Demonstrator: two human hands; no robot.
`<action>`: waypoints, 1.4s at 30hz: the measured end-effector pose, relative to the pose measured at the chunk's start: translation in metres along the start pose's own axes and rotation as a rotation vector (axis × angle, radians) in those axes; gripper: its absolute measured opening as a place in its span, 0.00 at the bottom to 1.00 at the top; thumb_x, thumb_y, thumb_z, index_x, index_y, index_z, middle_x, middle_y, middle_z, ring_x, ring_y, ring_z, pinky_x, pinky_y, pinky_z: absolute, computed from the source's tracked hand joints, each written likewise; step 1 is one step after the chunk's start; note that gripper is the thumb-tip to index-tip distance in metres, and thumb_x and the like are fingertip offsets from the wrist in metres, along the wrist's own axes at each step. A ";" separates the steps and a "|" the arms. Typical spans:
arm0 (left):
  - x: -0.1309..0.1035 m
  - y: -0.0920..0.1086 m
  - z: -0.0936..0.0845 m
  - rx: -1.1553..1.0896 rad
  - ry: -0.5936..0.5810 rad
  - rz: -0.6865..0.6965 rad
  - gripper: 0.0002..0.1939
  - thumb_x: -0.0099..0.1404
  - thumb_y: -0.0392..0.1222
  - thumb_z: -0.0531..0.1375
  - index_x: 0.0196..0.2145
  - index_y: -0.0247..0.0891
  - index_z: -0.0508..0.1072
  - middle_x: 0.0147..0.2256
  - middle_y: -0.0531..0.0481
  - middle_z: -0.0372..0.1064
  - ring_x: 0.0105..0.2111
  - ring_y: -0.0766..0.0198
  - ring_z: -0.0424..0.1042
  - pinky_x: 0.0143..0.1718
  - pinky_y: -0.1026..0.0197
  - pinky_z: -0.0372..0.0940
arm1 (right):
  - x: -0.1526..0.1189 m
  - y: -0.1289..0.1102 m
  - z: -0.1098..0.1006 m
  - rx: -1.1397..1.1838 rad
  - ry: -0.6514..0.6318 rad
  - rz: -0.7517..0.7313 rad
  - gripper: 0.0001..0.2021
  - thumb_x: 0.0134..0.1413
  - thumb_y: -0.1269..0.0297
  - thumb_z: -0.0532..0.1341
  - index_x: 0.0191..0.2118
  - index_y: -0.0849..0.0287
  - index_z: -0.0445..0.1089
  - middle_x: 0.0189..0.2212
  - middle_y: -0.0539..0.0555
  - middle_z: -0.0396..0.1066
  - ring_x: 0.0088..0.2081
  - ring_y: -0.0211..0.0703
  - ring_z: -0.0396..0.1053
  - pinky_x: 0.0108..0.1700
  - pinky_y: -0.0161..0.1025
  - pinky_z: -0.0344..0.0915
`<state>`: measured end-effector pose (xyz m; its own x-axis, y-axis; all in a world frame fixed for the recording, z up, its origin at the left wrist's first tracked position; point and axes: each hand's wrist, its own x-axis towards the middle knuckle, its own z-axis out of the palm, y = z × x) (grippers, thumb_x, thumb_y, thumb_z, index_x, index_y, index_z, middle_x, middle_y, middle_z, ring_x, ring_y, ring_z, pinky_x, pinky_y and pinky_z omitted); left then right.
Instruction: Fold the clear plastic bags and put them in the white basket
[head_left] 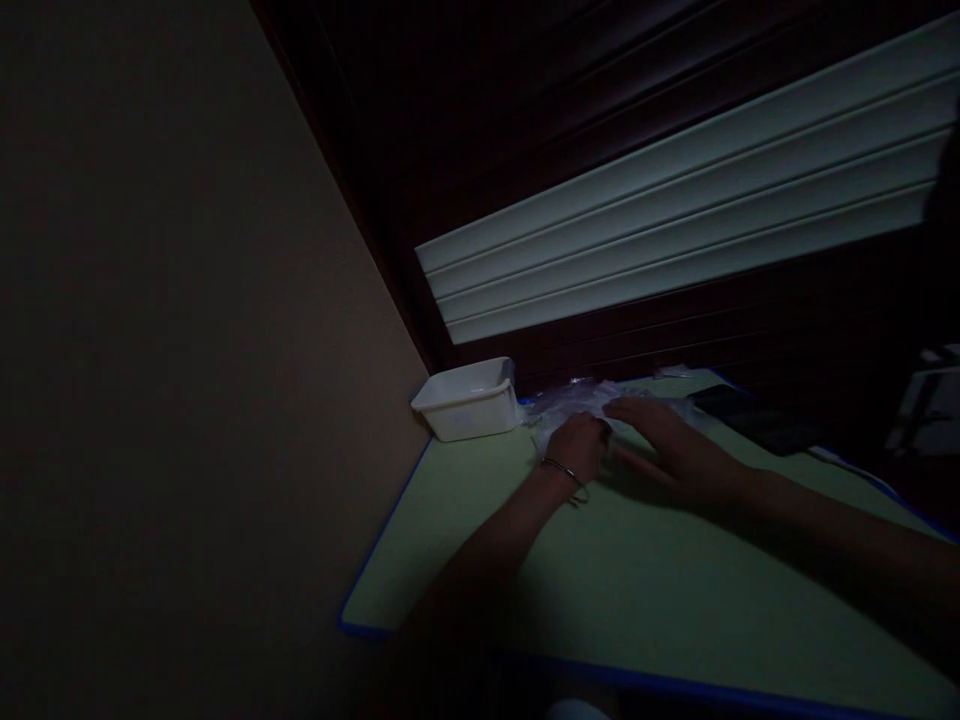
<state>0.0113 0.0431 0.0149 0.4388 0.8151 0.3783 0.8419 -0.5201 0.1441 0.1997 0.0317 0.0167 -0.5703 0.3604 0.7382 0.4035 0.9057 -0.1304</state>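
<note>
In the dim head view, a pile of crumpled clear plastic bags (561, 403) lies on the far part of a pale green table (465, 530). At the near edge of this pile is my left hand (579, 445), a bracelet on its wrist, with its fingers curled closed. What it grips is too dark and small to name. Just to the right, my right hand (664, 440) reaches over the pile, its fingers stretched out and the thumb apart. The fingertips come close to my left hand; whether they touch the plastic cannot be made out.
A white plastic bin (471, 415) stands at the table's far left corner, by the wall (225, 350). To the right lies a dark flat object (757, 420). Blue edging (645, 683) runs around the table. Dark panelling with pale slats (675, 190) rises behind.
</note>
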 end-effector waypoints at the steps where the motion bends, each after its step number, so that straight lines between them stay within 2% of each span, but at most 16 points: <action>1: -0.005 -0.001 -0.002 -0.052 0.037 0.006 0.12 0.66 0.33 0.53 0.42 0.35 0.75 0.41 0.44 0.72 0.43 0.59 0.69 0.50 0.57 0.64 | -0.004 0.007 0.003 0.002 0.010 0.071 0.26 0.60 0.61 0.58 0.62 0.61 0.58 0.58 0.67 0.64 0.59 0.58 0.63 0.58 0.59 0.61; 3: -0.014 -0.003 -0.004 -0.184 0.115 0.018 0.11 0.66 0.34 0.55 0.43 0.34 0.75 0.41 0.44 0.73 0.43 0.60 0.70 0.50 0.58 0.65 | -0.010 0.018 0.009 0.025 -0.017 0.155 0.27 0.59 0.63 0.57 0.63 0.63 0.56 0.58 0.68 0.63 0.58 0.59 0.63 0.59 0.60 0.61; 7: -0.023 -0.002 -0.003 -0.416 0.254 -0.002 0.11 0.65 0.34 0.57 0.44 0.36 0.74 0.41 0.45 0.73 0.40 0.62 0.71 0.47 0.59 0.66 | -0.018 0.024 0.023 0.069 -0.097 0.107 0.34 0.55 0.64 0.58 0.66 0.65 0.51 0.60 0.70 0.60 0.60 0.61 0.61 0.59 0.59 0.61; 11: -0.029 0.003 -0.008 -0.583 0.263 0.036 0.12 0.64 0.35 0.58 0.45 0.38 0.75 0.42 0.47 0.74 0.42 0.62 0.72 0.48 0.58 0.66 | -0.018 0.022 0.029 0.038 -0.057 0.093 0.35 0.54 0.65 0.59 0.66 0.63 0.49 0.61 0.69 0.59 0.62 0.59 0.59 0.59 0.59 0.60; 14: -0.033 0.007 -0.015 -0.686 0.232 0.043 0.12 0.63 0.36 0.59 0.44 0.38 0.75 0.42 0.47 0.74 0.43 0.62 0.72 0.50 0.58 0.65 | -0.017 0.027 0.027 -0.020 -0.003 0.125 0.28 0.55 0.64 0.59 0.62 0.61 0.58 0.58 0.67 0.64 0.59 0.60 0.62 0.58 0.61 0.60; 16: -0.035 0.007 -0.019 -0.756 0.234 -0.004 0.11 0.63 0.37 0.60 0.44 0.38 0.75 0.42 0.47 0.74 0.43 0.61 0.72 0.50 0.57 0.65 | -0.016 0.032 0.024 -0.030 0.024 0.154 0.19 0.56 0.63 0.59 0.54 0.60 0.67 0.53 0.65 0.70 0.56 0.59 0.66 0.56 0.62 0.61; 18: -0.037 0.004 -0.021 -0.867 0.259 -0.074 0.11 0.62 0.38 0.61 0.43 0.37 0.75 0.40 0.46 0.74 0.42 0.61 0.73 0.48 0.57 0.66 | -0.015 0.035 0.021 0.011 0.046 0.194 0.12 0.57 0.62 0.58 0.46 0.59 0.72 0.47 0.63 0.73 0.52 0.57 0.69 0.54 0.60 0.64; 21: -0.038 -0.004 -0.020 -1.131 0.311 -0.181 0.14 0.58 0.39 0.65 0.43 0.35 0.73 0.36 0.47 0.74 0.39 0.61 0.74 0.44 0.59 0.67 | -0.013 0.031 0.018 0.140 0.064 0.298 0.11 0.59 0.59 0.58 0.41 0.58 0.73 0.42 0.60 0.75 0.47 0.54 0.72 0.51 0.54 0.67; 24: -0.040 -0.012 -0.019 -1.347 0.346 -0.274 0.20 0.53 0.41 0.69 0.43 0.34 0.71 0.35 0.48 0.73 0.35 0.62 0.75 0.39 0.60 0.67 | -0.011 0.019 0.014 0.272 0.047 0.433 0.13 0.60 0.55 0.57 0.41 0.57 0.73 0.43 0.58 0.76 0.45 0.53 0.73 0.50 0.52 0.67; 26: -0.043 -0.015 -0.019 -1.399 0.372 -0.338 0.24 0.53 0.44 0.70 0.45 0.34 0.69 0.35 0.47 0.73 0.35 0.62 0.75 0.38 0.61 0.67 | -0.009 0.011 0.011 0.362 0.043 0.540 0.14 0.59 0.52 0.57 0.37 0.58 0.73 0.37 0.57 0.76 0.40 0.52 0.73 0.46 0.50 0.68; 29: -0.046 -0.015 -0.019 -1.457 0.374 -0.440 0.27 0.53 0.50 0.69 0.47 0.35 0.68 0.35 0.47 0.74 0.33 0.63 0.75 0.36 0.62 0.67 | -0.006 0.003 0.006 0.503 0.102 0.686 0.18 0.54 0.46 0.61 0.30 0.58 0.71 0.29 0.55 0.75 0.32 0.49 0.72 0.38 0.46 0.69; 31: -0.048 -0.014 -0.017 -1.507 0.335 -0.480 0.27 0.54 0.53 0.68 0.47 0.35 0.69 0.33 0.47 0.74 0.31 0.64 0.74 0.35 0.62 0.67 | -0.004 0.001 0.004 0.598 0.158 0.740 0.19 0.50 0.44 0.63 0.29 0.57 0.70 0.27 0.54 0.74 0.31 0.47 0.71 0.36 0.45 0.69; 34: -0.049 -0.013 -0.013 -1.571 0.283 -0.478 0.25 0.58 0.56 0.65 0.45 0.33 0.71 0.30 0.47 0.74 0.29 0.64 0.73 0.34 0.63 0.66 | -0.001 -0.001 0.003 0.689 0.201 0.782 0.18 0.49 0.45 0.64 0.28 0.57 0.69 0.26 0.53 0.73 0.29 0.46 0.71 0.35 0.44 0.68; 38: -0.050 -0.015 -0.011 -1.657 0.237 -0.500 0.25 0.54 0.51 0.69 0.44 0.32 0.72 0.30 0.48 0.74 0.29 0.65 0.73 0.35 0.62 0.66 | -0.001 -0.001 0.004 0.718 0.209 0.817 0.16 0.48 0.48 0.65 0.28 0.57 0.69 0.23 0.51 0.70 0.26 0.44 0.68 0.32 0.42 0.66; 42: -0.049 -0.018 -0.010 -1.613 0.269 -0.586 0.22 0.47 0.45 0.73 0.36 0.31 0.75 0.28 0.49 0.73 0.28 0.67 0.72 0.36 0.63 0.65 | -0.005 0.002 0.009 0.784 0.219 0.868 0.16 0.47 0.50 0.66 0.33 0.59 0.70 0.28 0.53 0.72 0.29 0.45 0.70 0.33 0.43 0.66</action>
<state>-0.0284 0.0094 0.0032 0.0141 0.9986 0.0516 -0.3499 -0.0434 0.9358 0.1968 0.0338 0.0068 -0.1571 0.9439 0.2905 0.0031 0.2946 -0.9556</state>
